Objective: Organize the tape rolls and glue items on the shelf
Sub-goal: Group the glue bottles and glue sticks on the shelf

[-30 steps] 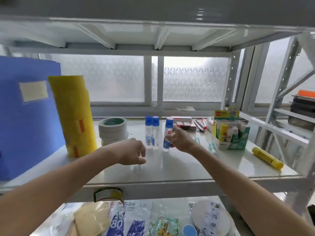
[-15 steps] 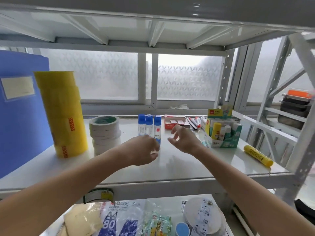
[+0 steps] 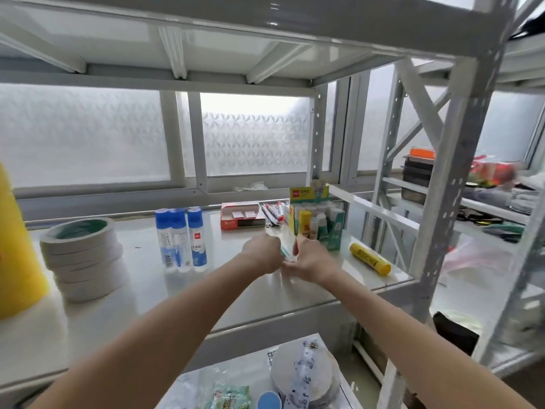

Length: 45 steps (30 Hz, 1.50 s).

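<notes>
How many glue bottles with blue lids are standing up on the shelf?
3. They stand in a row on the shelf between the white tape stack and the red box: left bottle, middle bottle, right bottle. Another could hide behind them.

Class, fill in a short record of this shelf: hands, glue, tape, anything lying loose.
Hands: left hand and right hand both hold a small blurred packet over the shelf
Glue: three blue-capped glue bottles, upright, side by side
Tape: stack of white tape rolls, left of the glue bottles
Loose: yellow glue stick lying flat near the right edge
Box: green display box behind the hands
</notes>
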Each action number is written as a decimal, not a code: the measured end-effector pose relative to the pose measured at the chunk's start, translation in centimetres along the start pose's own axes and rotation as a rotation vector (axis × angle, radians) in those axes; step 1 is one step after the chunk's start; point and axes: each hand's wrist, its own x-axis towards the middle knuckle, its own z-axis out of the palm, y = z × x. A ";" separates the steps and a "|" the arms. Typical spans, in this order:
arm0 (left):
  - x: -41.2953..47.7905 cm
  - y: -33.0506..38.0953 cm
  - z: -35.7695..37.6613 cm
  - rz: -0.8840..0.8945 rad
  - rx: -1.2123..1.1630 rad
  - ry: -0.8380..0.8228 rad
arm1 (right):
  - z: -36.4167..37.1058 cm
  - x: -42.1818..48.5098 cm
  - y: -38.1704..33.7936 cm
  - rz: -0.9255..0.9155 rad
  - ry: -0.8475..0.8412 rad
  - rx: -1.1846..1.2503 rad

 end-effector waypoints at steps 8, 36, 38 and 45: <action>-0.1 -2.4 1.1 -0.013 -0.097 0.051 | 0.5 0.2 -0.4 -0.097 0.063 -0.031; -4.6 -5.6 -3.1 -0.017 -0.365 0.149 | -1.1 -0.6 -3.6 -0.265 0.049 0.344; -4.3 -5.5 -3.1 -0.018 -0.383 0.164 | -1.2 -0.1 -3.7 -0.248 0.018 0.382; -3.3 -4.8 -2.7 -0.006 -0.406 0.201 | -0.4 -0.1 -4.1 -0.323 0.041 0.303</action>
